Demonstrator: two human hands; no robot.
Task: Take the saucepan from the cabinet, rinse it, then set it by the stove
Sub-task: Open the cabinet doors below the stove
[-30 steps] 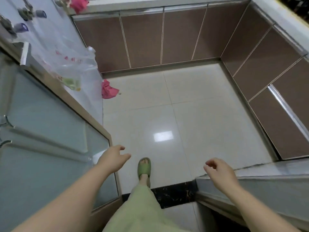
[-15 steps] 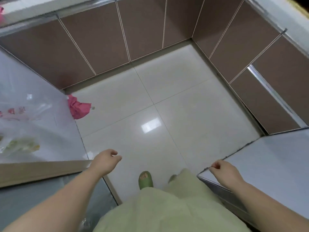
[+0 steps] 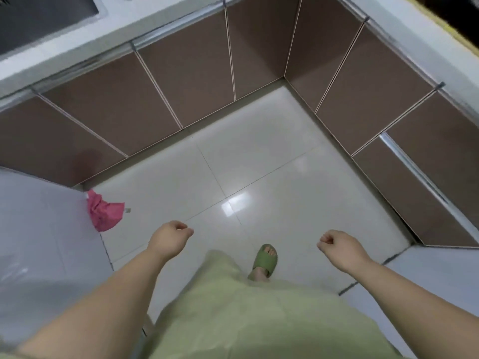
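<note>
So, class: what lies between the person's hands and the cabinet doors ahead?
Only bare white floor tiles, as the head view shows. The left hand and right hand hang empty, and the cabinet doors are shut.

The white tiled floor (image 3: 259, 177) lies open mid-frame. Shut brown cabinet doors (image 3: 186, 81) wall it off above and right; a pink bag (image 3: 103, 213) sits at left.

pink crumpled wad (image 3: 105, 212) on white tiled floor (image 3: 272, 164) | green slipper (image 3: 265, 259) mid-floor
</note>
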